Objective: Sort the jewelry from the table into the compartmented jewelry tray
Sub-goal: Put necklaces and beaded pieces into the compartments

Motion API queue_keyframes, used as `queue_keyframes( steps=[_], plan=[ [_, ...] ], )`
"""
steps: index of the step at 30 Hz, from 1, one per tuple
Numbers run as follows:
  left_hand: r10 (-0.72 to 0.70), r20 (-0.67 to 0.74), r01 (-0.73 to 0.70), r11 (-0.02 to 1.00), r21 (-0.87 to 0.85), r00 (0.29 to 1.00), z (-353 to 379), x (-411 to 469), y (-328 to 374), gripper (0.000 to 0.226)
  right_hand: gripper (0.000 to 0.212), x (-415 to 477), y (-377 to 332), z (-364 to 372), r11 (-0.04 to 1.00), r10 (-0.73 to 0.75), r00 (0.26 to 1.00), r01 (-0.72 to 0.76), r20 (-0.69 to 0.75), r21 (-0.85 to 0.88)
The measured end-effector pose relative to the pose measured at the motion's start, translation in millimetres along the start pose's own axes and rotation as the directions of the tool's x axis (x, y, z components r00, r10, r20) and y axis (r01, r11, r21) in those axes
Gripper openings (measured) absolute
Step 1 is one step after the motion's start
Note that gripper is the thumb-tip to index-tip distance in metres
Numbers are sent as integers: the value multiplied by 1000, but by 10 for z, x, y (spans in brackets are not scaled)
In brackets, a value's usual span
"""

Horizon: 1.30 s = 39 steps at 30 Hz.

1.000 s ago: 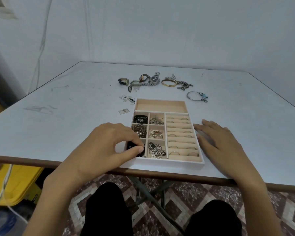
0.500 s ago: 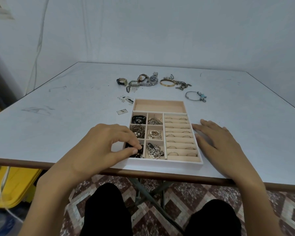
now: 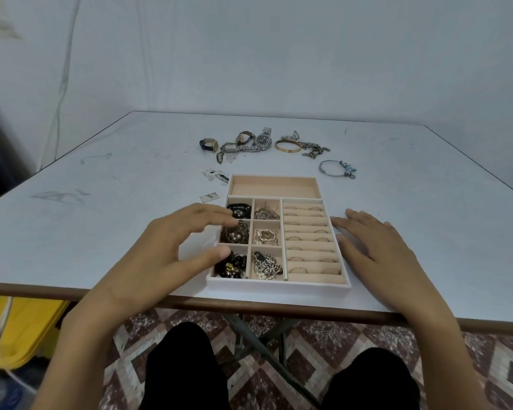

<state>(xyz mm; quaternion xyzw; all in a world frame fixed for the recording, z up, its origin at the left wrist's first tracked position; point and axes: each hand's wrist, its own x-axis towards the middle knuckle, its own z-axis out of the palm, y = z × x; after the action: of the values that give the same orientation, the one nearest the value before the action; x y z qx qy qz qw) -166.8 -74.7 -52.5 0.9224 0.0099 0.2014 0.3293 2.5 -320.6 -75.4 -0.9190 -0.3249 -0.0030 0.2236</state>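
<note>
you are seated at a white bench (image 3: pixel 101 232) with a beige compartmented jewelry tray (image 3: pixel 279 287) at its near edge, right in front of you. your left hand (image 3: pixel 166 258) is over the tray's left wall, its fingers (image 3: pixel 215 215) spread and loosely curved, thumb apart from them, holding nothing; the thumb tip sits at the near-left compartment, which holds black and gold beads (image 3: pixel 233 266). your right hand (image 3: pixel 376 255) lies flat on the bench, fingers straight and gripping nothing, just beside the tray's right wall. in the tray, six small square compartments hold dark bracelets, gold-toned pieces and a silver chain (image 3: pixel 265 266), and the right-hand section holds rings (image 3: pixel 298 269) tucked into rows of padded slots. the long far compartment shows only its lining. the unsorted jewelry lies on the bench beyond the tray: a cluster of watches (image 3: pixel 262 140), a gold bangle (image 3: pixel 288 146) just right of them, a tangle of chains (image 3: pixel 314 150) beside it, and a silver bracelet with a blue charm (image 3: pixel 336 168) nearer the tray's far-right corner. small earring cards (image 3: pixel 216 176) lie off the tray's far-left corner.
</note>
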Motion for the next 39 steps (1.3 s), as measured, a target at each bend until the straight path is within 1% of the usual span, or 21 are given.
queue_keyframes(
  steps=[3,5,6,8,9,13,15,18,20,22,25,27,30,33,35,37,39],
  plan=[
    [-155,22,154,986,57,988,66,4,-130,55,43,3,1,0,1000,-2,1000,2,-1,4],
    [-260,40,255,962,94,965,104,29,-257,56,43,4,5,2,1000,-7,1000,7,-1,3],
    [-283,54,272,950,151,958,118,50,-324,57,43,3,6,3,1000,-9,1000,9,-1,5],
    [-285,107,243,923,299,952,133,104,-439,65,44,5,10,5,1000,-11,1000,11,-1,2],
    [-287,137,226,912,342,948,132,140,-469,70,44,7,13,7,1000,-12,1000,12,0,-2],
    [-310,239,181,878,443,920,108,349,-529,92,43,34,14,0,1000,-5,1000,5,15,8],
    [-333,281,160,852,498,900,92,496,-598,88,44,52,18,-10,1000,-5,999,4,41,13],
    [-374,332,135,814,566,866,90,729,-721,67,45,89,26,-47,1000,-13,993,10,118,25],
    [-382,337,139,813,565,860,109,916,-788,55,45,147,29,-98,1000,-11,983,6,184,29],
    [-366,303,175,843,508,880,126,1099,-821,51,42,239,17,-188,999,2,972,-10,235,32],
    [-294,129,229,900,370,947,163,1322,-820,34,33,421,-25,-352,999,25,968,-31,249,20],
    [-285,54,247,898,365,957,203,1456,-825,32,29,590,-68,-461,998,56,971,-52,233,-19],
    [-292,29,262,893,365,956,234,1643,-839,36,19,957,-120,-551,996,80,982,-85,173,18],
    [-288,-44,286,897,338,957,206,1820,-843,27,12,1435,-92,-472,994,108,992,-107,72,-17],
    [-314,-86,324,884,337,946,189,1946,-839,22,18,1717,-56,-362,987,152,988,-151,21,-57],
    [-347,-108,361,851,381,932,198,2071,-798,22,27,1923,-28,-243,978,178,984,-178,-8,-107],
    [-337,-86,338,826,451,938,253,2194,-733,24,38,2055,7,-110,973,175,984,-177,-29,-151]
  ],
)
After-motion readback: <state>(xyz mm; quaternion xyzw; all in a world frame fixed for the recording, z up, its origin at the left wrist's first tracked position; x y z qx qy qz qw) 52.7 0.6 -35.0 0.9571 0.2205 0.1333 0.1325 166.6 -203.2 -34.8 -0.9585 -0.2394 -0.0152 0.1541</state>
